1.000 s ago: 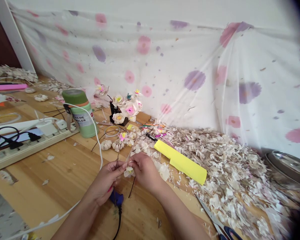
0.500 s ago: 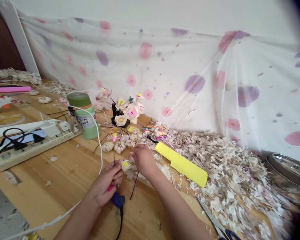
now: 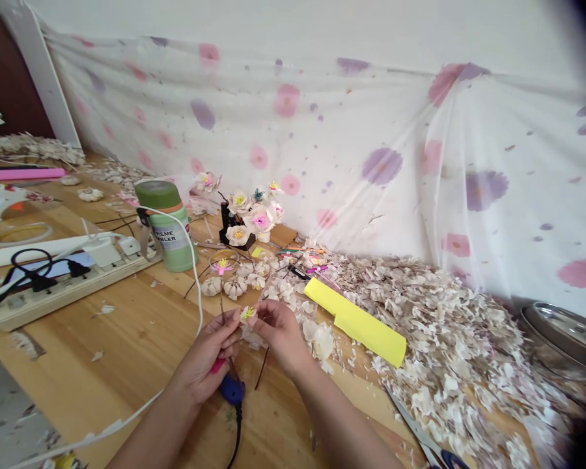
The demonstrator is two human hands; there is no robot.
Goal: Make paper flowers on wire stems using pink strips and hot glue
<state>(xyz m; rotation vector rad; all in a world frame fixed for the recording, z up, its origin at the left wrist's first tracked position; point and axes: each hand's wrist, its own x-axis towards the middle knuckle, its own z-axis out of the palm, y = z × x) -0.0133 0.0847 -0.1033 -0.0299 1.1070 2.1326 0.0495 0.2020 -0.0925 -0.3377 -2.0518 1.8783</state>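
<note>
My left hand (image 3: 209, 355) pinches a small handmade flower (image 3: 247, 314) with a yellow centre on a thin dark wire stem. A blue and pink tool with a black cord (image 3: 231, 391) is tucked under the same palm. My right hand (image 3: 282, 332) is closed at the flower's other side, its fingertips pinching a pale petal against it. Both hands hover just above the wooden table (image 3: 127, 339). Loose pale petals (image 3: 317, 335) lie right beside my right hand.
A yellow paper sheet (image 3: 356, 320) lies to the right, beside a big heap of petal scraps (image 3: 444, 326). Finished flowers (image 3: 251, 215) stand behind, with a green tumbler (image 3: 166, 225), power strip (image 3: 63, 283), white cable (image 3: 195, 286), scissors (image 3: 420, 433) and a metal bowl (image 3: 561, 335).
My right hand reached out to the loose petals, then came back to the flower. The flower's yellow centre now faces up between both hands.
</note>
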